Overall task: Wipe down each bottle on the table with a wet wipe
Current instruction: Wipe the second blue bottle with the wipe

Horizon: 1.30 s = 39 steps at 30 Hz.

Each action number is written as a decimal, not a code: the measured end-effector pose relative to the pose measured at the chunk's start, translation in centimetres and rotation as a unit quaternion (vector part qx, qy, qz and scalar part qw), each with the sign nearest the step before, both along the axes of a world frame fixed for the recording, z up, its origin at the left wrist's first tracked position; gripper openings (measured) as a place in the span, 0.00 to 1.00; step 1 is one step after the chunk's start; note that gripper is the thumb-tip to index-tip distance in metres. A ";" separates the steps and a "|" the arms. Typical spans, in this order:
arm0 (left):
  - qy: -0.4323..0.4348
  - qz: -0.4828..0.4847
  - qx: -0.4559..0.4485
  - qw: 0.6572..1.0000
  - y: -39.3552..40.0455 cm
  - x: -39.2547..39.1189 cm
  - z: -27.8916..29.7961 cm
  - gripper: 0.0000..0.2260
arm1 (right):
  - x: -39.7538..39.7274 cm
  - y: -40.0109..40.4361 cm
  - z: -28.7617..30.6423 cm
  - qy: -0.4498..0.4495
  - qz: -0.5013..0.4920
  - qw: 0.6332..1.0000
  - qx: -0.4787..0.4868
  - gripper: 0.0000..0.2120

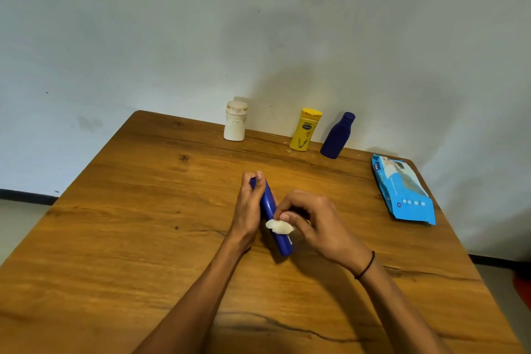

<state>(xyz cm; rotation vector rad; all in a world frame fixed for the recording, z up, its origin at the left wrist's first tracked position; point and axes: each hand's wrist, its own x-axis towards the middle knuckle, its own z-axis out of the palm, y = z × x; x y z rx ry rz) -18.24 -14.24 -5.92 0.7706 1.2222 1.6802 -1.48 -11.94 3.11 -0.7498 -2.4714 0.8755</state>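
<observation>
The tabletop [115,238] is warm brown wood with dark grain streaks and knots. A bright blue bottle [273,218] carries a white wipe [278,226]. At the back stand a cream-white bottle [235,121], a yellow bottle [305,129] with a dark label, and a navy bottle [337,136]. The wipes pack [402,190] is light blue and white. A black band [366,266] circles one wrist

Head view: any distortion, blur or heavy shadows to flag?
Head view: wide-angle bending curves the table edges; focus is sharp; soft shadows on the wall behind the yellow bottle and beneath the right hand; no glare.
</observation>
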 end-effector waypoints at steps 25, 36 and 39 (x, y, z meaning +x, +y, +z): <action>-0.056 -0.023 -0.026 0.998 -1.1 1.4 0.7 0.37 | -2.1 -0.7 -1.1 0.076 -0.051 0.981 0.171 0.15; -0.040 0.023 -0.054 0.997 -0.6 0.2 0.9 0.20 | 0.4 -1.7 -2.7 0.030 0.045 0.984 0.171 0.12; -0.043 0.025 -0.051 0.997 -0.6 0.0 1.0 0.17 | 1.6 -2.5 -3.5 0.002 0.072 0.979 0.190 0.13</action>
